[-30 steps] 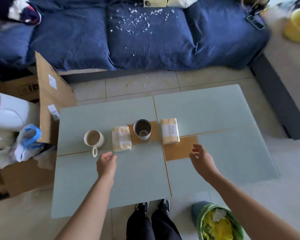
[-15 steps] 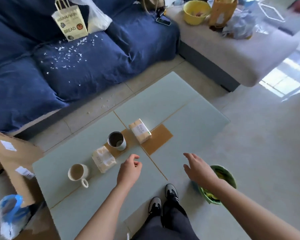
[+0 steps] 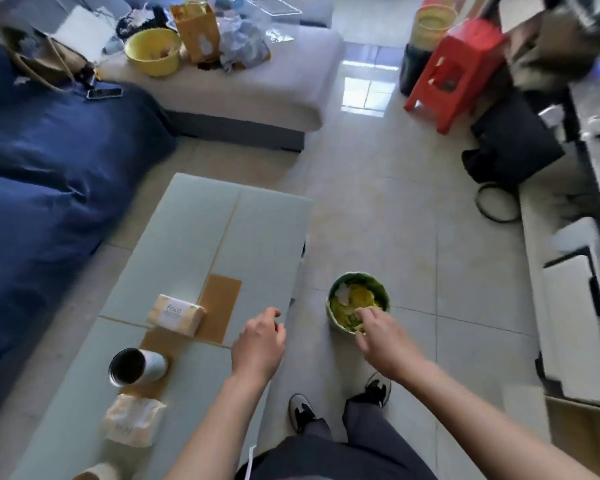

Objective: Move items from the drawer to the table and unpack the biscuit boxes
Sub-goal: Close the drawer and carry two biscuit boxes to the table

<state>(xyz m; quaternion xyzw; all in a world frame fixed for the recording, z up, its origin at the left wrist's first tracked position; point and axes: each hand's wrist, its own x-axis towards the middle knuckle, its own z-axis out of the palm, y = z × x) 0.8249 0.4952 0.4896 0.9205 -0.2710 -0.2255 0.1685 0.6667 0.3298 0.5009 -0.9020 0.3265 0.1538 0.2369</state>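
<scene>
Pale tiles surround the low table (image 3: 201, 237), which carries two tissue packs (image 3: 175, 314), a steel cup (image 3: 137, 367) and the rim of a mug (image 3: 96, 474). No biscuit boxes or drawer show, so the unpacking looks not yet begun. Both hands hold nothing: the left hand (image 3: 257, 348) hangs loosely curled over the table edge, the right hand (image 3: 383, 336) reaches above the green bin (image 3: 357, 306). Since half a second ago, the view has swung right and the sofa has slid left.
</scene>
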